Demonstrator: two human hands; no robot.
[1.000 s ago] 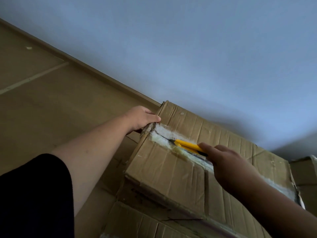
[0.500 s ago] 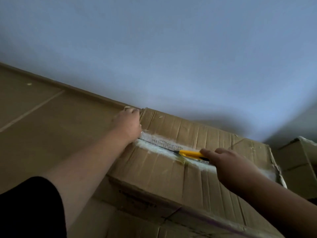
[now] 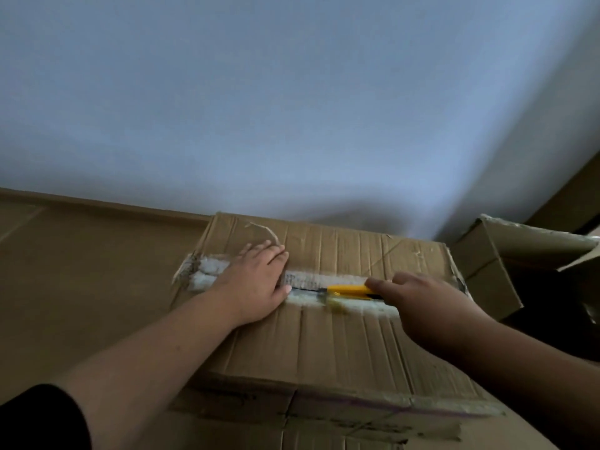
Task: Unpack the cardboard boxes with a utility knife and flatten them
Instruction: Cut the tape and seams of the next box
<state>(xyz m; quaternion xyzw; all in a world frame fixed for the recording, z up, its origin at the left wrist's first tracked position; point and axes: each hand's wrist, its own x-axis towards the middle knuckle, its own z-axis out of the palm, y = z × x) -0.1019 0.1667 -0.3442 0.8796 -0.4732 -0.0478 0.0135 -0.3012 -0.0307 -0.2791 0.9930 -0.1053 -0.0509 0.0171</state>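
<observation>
On top of the front cardboard box [image 3: 324, 339], along its taped centre seam [image 3: 324, 280]: work in hand.

- Left hand [image 3: 256, 284]: laid flat, fingers straight, pressing the box top over the seam near its left end. Grip released.
- Right hand [image 3: 428, 306]: grip clenched round a yellow utility knife [image 3: 349, 290], its tip lying in the seam just right of the left thumb.
- Seam: tape frayed and whitish along its length; a dark slit shows between thumb and knife. Whether it is cut from end to end cannot be told.
- Front box: flaps down, not yet opened, nothing unpacked, not flattened.
- Second box [image 3: 506, 264], right, just beside the first: flaps up, standing, not flattened.
- Cardboard [image 3: 292, 430] beneath the front box: appears to be another carton.

Judgement: early stage; slitting in progress, with opening, emptying and flattening outstanding.
</observation>
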